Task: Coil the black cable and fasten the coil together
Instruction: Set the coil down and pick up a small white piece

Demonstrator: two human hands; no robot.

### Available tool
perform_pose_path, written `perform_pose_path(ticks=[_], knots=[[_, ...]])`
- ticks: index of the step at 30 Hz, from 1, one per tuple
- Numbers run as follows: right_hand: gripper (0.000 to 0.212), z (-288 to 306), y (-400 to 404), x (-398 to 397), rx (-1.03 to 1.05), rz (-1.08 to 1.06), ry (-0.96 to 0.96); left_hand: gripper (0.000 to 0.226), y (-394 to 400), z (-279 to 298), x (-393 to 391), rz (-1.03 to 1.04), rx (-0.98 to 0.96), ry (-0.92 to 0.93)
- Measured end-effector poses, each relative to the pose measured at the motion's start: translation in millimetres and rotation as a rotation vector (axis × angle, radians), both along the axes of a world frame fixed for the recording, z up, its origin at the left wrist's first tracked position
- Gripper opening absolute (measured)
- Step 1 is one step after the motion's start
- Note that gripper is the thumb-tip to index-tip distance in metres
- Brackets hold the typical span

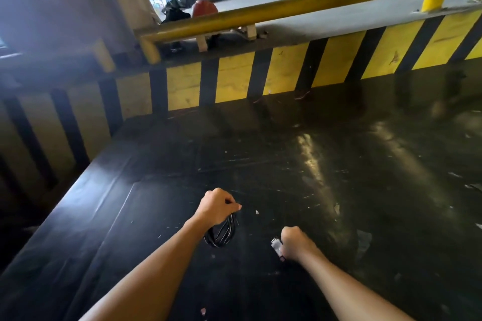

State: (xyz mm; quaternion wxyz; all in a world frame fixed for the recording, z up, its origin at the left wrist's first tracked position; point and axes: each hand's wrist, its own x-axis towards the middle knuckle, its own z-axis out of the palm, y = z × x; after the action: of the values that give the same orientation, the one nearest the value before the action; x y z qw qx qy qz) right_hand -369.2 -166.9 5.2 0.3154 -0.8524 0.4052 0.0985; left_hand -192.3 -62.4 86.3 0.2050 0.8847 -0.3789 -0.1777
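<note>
The black cable [221, 232] hangs as a small coil of several loops from my left hand [217, 206], whose fingers are closed over the top of the coil. It dangles just above the black table top [260, 154]. To the right, my right hand [296, 242] is a fist gripping a small silvery-white object [276, 245]; only its end pokes out on the left of the fist, and I cannot tell what it is. The two hands are apart, with a gap of bare table between them.
A yellow-and-black striped wall [287, 70] borders the table at the back and left. Above it runs a yellow guard rail [287, 9]. Small white scraps [257, 212] lie on the table. A dark bag and a red object [204, 6] sit far behind.
</note>
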Motion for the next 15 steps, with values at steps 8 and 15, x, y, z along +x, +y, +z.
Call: perform_pose_path(ticks=[8,15], knots=[[0.024,99.0,-54.1,49.7,0.511,-0.238,-0.707,0.020,-36.1,58.0,1.0,-0.151,-0.065,0.076],[0.011,172.3,-82.1,58.9,0.490,-0.234,-0.996,0.010,-69.3,123.3,-2.6,-0.199,-0.302,0.276]])
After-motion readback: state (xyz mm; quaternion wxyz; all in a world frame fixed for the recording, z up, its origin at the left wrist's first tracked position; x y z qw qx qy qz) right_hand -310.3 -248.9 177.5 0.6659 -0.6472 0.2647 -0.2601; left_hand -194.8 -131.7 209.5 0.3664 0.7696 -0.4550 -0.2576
